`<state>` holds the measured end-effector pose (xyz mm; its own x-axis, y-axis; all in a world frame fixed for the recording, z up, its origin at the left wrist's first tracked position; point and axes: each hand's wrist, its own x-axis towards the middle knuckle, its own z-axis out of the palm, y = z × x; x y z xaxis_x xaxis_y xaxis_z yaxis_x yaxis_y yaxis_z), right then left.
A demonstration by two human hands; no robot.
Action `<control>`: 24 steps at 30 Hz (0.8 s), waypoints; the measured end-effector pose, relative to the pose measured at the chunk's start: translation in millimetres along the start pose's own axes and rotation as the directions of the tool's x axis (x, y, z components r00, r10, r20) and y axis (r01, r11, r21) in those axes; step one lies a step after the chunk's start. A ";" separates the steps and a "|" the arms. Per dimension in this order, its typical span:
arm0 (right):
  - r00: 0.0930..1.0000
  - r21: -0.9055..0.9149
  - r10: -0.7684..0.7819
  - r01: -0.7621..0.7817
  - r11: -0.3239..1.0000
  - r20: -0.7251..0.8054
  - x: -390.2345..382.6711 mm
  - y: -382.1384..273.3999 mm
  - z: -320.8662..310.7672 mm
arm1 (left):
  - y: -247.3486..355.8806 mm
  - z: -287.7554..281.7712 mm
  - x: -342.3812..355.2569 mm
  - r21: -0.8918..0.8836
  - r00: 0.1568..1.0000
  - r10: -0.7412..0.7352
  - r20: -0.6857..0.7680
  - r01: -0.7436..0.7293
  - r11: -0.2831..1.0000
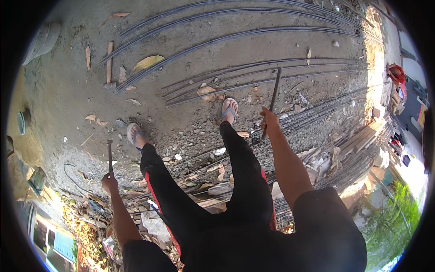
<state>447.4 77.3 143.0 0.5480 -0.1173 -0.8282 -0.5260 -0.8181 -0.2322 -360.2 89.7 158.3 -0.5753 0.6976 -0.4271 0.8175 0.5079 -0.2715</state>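
Left hand (109, 182) closed on a short rod (109, 156); right hand (269, 121) closed on a longer bar (272, 102). Both point away from the person, over the ground's (68, 90) long steel rods (235, 38) running crosswise.

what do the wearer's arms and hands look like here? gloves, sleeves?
Both forearms are bare, with no long sleeves. Left hand and right hand are bare too: no gloves, and no watch, band or ring that I can make out. Dark short sleeves cover the upper arms and shoulders, plain black as far as the view shows, no markings visible.
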 end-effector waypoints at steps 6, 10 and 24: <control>0.999 0.112 -0.036 0.039 0.993 -0.032 199.0 -75.3 146.5 | 98.4 72.3 -38.8 -0.279 0.940 -0.051 0.337 0.151 0.948; 0.975 0.082 -0.017 0.036 0.996 -0.219 255.2 -76.0 224.7 | 118.5 116.6 -58.2 -0.429 0.941 -0.032 0.338 0.184 0.884; 0.977 0.077 -0.164 0.175 0.982 -0.134 250.5 -97.7 259.4 | 155.8 78.5 -75.4 -0.396 0.910 -0.152 0.385 0.312 0.864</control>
<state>467.4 273.9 -174.1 0.7089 -0.0557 -0.7032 -0.4701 -0.7805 -0.4120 -187.2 76.6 80.5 -0.6375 0.3633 -0.6795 0.5156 0.8565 -0.0258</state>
